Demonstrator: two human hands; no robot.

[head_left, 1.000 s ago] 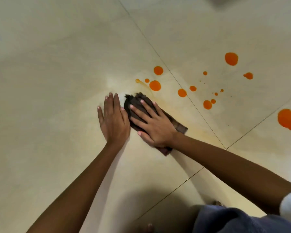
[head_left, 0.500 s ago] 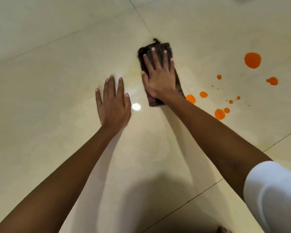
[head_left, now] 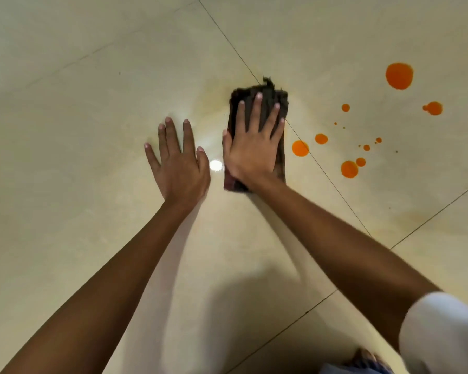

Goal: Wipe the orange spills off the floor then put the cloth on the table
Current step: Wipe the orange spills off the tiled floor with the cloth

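Cloth [head_left: 269, 94], dark frayed rectangle, under right hand's [head_left: 250, 155] straight fingers; left hand [head_left: 179, 168] splayed flat

Probably a home interior: glossy cream floor tiles [head_left: 92, 184], thin dark grout lines [head_left: 227, 34], a light's glare [head_left: 216, 165].

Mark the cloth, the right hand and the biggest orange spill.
cloth [head_left: 268, 92]: head view, far edge past the fingertips.
right hand [head_left: 254, 149]: head view, back of the hand.
biggest orange spill [head_left: 399, 76]: head view, its centre.
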